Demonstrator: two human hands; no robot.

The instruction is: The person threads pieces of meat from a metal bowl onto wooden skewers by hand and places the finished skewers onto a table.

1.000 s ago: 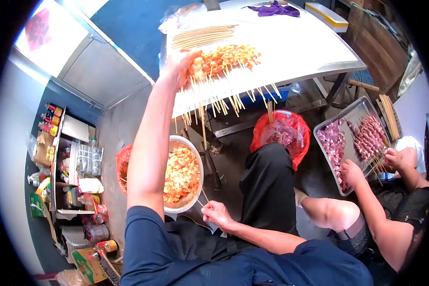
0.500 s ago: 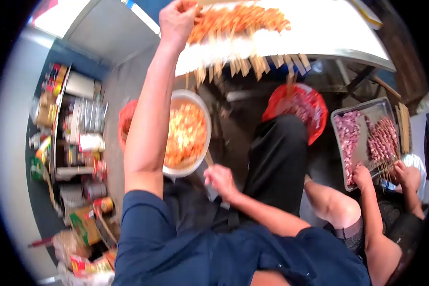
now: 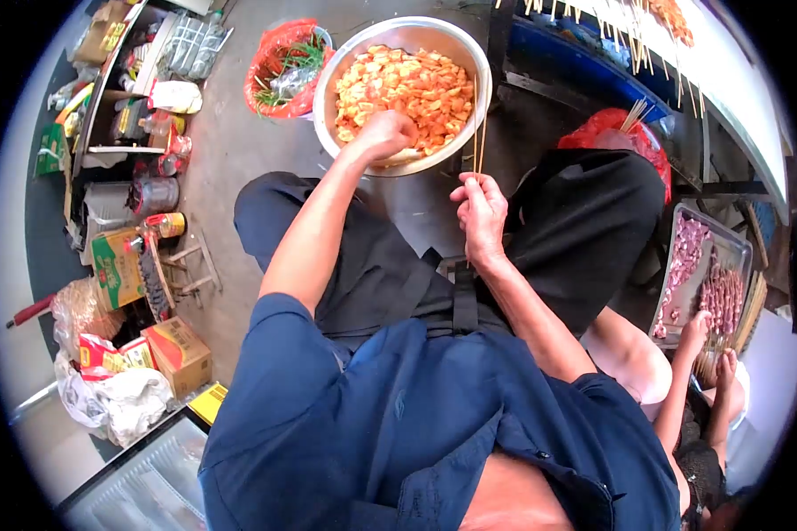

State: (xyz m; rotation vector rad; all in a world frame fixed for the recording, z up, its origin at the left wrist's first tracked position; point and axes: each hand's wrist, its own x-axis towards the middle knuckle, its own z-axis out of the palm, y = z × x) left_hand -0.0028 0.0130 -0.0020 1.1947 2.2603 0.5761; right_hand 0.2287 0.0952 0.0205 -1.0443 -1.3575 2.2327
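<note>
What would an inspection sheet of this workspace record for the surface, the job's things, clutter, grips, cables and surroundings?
Surface: white table, only partly in view, bearing skewered orange pieces.
Job's things: metal bowl with loose orange pieces; bare sticks.
Clutter: crowded shelf; cardboard box; red-lined container holding green stalks.
Grips: left grip in the bowl at the pieces, whether closed on any unclear; right grip holding the sticks upward.
Cables: nothing seen.
Surroundings: another person's hands at a tray of reddish meat.

Single head-worn view, facing downward
</note>
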